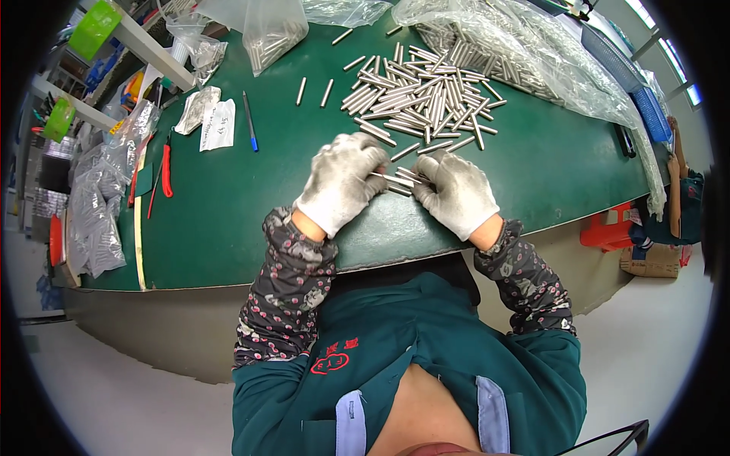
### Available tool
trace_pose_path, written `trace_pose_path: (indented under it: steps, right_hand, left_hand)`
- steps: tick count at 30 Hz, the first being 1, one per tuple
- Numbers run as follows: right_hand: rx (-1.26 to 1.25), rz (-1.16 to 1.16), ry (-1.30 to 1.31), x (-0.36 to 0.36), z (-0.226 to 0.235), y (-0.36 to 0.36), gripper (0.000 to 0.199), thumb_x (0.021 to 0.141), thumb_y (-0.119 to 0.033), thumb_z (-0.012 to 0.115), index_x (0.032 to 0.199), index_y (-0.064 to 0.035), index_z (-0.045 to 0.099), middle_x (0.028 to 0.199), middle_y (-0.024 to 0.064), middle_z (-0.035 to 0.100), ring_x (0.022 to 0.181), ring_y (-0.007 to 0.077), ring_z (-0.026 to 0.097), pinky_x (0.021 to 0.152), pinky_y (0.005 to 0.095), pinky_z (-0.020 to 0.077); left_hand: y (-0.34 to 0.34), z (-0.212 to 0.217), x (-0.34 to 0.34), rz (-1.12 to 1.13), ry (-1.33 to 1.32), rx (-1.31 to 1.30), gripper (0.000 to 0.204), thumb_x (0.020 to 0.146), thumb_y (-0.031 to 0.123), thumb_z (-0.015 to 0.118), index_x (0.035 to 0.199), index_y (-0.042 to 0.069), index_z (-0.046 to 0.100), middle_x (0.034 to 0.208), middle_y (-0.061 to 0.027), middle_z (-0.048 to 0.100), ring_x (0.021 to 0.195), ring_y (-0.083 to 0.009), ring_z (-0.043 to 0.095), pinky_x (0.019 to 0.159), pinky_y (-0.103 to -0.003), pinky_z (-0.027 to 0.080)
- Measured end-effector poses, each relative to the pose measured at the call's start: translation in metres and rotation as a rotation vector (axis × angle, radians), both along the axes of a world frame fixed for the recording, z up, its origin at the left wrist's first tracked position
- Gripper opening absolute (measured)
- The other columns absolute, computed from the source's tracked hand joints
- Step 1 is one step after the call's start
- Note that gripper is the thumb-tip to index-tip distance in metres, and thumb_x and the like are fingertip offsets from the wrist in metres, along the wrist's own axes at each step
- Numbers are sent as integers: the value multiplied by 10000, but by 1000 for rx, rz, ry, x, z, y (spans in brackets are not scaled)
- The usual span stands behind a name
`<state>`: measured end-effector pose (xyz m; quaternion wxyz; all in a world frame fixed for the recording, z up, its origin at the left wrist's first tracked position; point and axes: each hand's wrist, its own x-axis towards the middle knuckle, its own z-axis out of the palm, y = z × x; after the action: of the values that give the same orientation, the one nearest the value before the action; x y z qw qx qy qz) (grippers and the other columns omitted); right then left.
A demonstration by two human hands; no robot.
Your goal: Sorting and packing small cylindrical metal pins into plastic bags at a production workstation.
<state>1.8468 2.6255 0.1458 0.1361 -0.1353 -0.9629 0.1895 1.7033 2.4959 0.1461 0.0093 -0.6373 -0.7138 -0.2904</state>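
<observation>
My left hand [340, 181], in a worn white glove, bends its fingertips round the left ends of a few short metal pins [398, 190] just above the green table [243, 220]. From the other side my right hand [458, 194], also gloved, pinches the right ends of pins in the same small group. The glove fingers hide part of these pins. Right beyond my hands spreads a loose heap of shiny metal pins [414, 95]. Two single pins [326, 93] lie apart to the left of the heap.
A large clear plastic bag [532, 64] with more pins stretches along the far right. Another pin bag [274, 34] stands at the back. Leftward lie a blue pen [250, 121], a paper slip [218, 125], red-handled pliers [166, 171] and crumpled plastic bags [95, 213]. A red stool [606, 228] stands right.
</observation>
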Motion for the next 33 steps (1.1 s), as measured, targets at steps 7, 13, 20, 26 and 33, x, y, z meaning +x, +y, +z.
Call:
trace_pose_path:
  steps: [7, 13, 20, 26, 33]
  right_hand:
    - [-59, -63, -78, 0, 1, -17, 304, 720, -234, 583, 974, -75, 531, 775, 135, 570, 720, 318, 572, 646, 410, 450]
    - [-209, 39, -151, 3, 4, -5, 718, 588, -318, 710, 1191, -34, 443, 865, 132, 577, 827, 311, 567, 719, 379, 449]
    - [-29, 114, -118, -10, 4, -13, 718, 585, -369, 715, 1161, -20, 469, 945, 159, 539, 881, 305, 559, 722, 397, 467]
    - [-72, 174, -15, -15, -8, -11, 561, 637, -381, 690, 1065, -58, 526, 907, 147, 553, 858, 321, 560, 709, 399, 464]
    - [-280, 203, 88, -14, -4, 10, 495, 649, -270, 691, 1078, -75, 538, 934, 120, 572, 840, 296, 558, 728, 359, 456]
  left_hand:
    - [-25, 0, 23, 554, 143, -253, 141, 654, 208, 611, 637, 70, 582, 755, -85, 564, 738, -265, 564, 679, -382, 454]
    - [-28, 4, 21, 388, -210, -230, 410, 611, 273, 701, 920, 40, 568, 925, -119, 551, 841, -276, 553, 715, -365, 463]
    - [-22, 5, 14, 239, -179, -304, 777, 517, 220, 783, 1182, 16, 438, 1154, -169, 449, 1067, -339, 470, 875, -367, 423]
    - [-24, -9, 15, 171, -297, -171, 744, 538, 130, 774, 1188, 4, 435, 1089, -141, 485, 807, -236, 553, 728, -305, 467]
    - [-23, -1, 6, 204, -391, -69, 589, 608, 78, 709, 1147, 22, 478, 1001, -110, 519, 657, -172, 524, 625, -274, 460]
